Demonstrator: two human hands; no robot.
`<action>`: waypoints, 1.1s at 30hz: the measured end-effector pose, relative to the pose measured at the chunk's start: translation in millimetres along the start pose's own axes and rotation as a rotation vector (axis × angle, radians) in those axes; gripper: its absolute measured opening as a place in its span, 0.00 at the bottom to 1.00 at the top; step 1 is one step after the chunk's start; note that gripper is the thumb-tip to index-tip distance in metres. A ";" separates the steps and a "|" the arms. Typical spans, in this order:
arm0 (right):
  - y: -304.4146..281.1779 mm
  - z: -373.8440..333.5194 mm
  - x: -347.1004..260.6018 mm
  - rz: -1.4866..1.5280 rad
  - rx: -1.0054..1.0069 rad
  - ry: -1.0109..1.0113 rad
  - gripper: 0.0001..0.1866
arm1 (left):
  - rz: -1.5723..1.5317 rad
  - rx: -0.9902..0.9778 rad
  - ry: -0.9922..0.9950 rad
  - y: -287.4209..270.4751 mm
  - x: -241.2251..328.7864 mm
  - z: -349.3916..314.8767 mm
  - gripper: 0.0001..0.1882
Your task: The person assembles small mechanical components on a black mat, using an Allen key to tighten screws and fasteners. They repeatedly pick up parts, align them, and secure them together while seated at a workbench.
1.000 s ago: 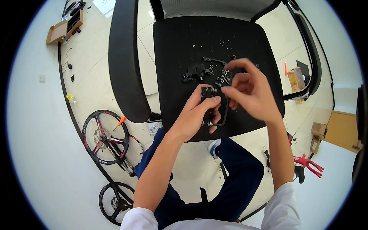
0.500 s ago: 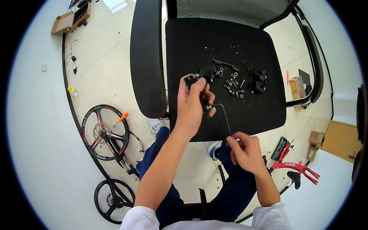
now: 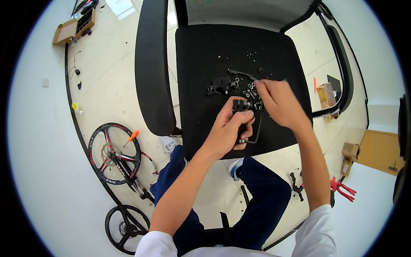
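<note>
Over the front half of a black chair seat (image 3: 201, 128), my left hand (image 3: 229, 130) is closed around a small black metal part (image 3: 239, 105) with a bolt through it. A hex key (image 3: 259, 124) has its short end at the lower bolt of that part, and its long arm points away from me. My right hand (image 3: 280, 103) pinches the far end of the key, fingertips partly hidden. Just beyond my left hand lies a black clamp-like part (image 3: 220, 85). Loose bolts and washers (image 3: 249, 92) lie close by, partly covered by my right hand. A thin black lever (image 3: 242, 73) rests behind them.
The chair's armrest (image 3: 152, 64) rises on the left. On the floor at left are a spoked wheel (image 3: 114, 154), an orange-handled screwdriver (image 3: 133, 135) and a second black wheel (image 3: 127, 227). A red fork-like frame part (image 3: 342, 188) and cardboard boxes (image 3: 350, 154) are at right.
My right hand has swung up and away from me, turning the hex key's long arm from pointing toward me to pointing away. My left hand has moved slightly right and nearer with the black part.
</note>
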State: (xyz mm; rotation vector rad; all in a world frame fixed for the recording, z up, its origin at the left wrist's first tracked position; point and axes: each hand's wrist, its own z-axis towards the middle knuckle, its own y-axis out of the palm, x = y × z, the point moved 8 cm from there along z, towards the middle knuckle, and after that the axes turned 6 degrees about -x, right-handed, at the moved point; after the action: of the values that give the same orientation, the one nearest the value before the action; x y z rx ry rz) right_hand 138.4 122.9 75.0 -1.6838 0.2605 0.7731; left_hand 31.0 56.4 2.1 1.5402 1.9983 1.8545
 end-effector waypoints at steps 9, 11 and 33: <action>109.9 -117.7 49.9 0.855 0.032 0.621 0.31 | -0.146 0.291 0.300 -37.3 37.3 -8.4 0.08; 106.9 -138.8 14.9 0.795 0.006 0.544 0.29 | -0.047 0.360 0.356 -42.9 36.5 -7.1 0.07; 93.6 -106.2 49.0 0.981 0.128 0.631 0.20 | -0.189 0.195 0.213 -18.4 27.6 -5.1 0.09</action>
State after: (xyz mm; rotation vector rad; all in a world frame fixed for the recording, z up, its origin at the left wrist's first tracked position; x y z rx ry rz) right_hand 160.2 9.7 -20.7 -1.5913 1.6195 0.8527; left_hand 2.4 73.5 5.6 1.1798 2.3867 1.8652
